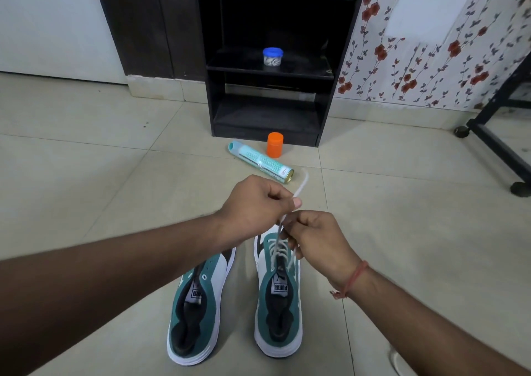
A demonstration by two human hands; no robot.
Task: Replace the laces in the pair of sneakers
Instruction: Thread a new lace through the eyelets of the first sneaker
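Head: two sneakers (235, 298) (one laced)

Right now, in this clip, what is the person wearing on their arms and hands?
Both forearms are bare, with no sleeves in view and no gloves. The left hand carries no rings, watch or band that I can see. The right hand has a thin red-orange thread bracelet tied round the wrist, with a knotted loose end hanging under it.
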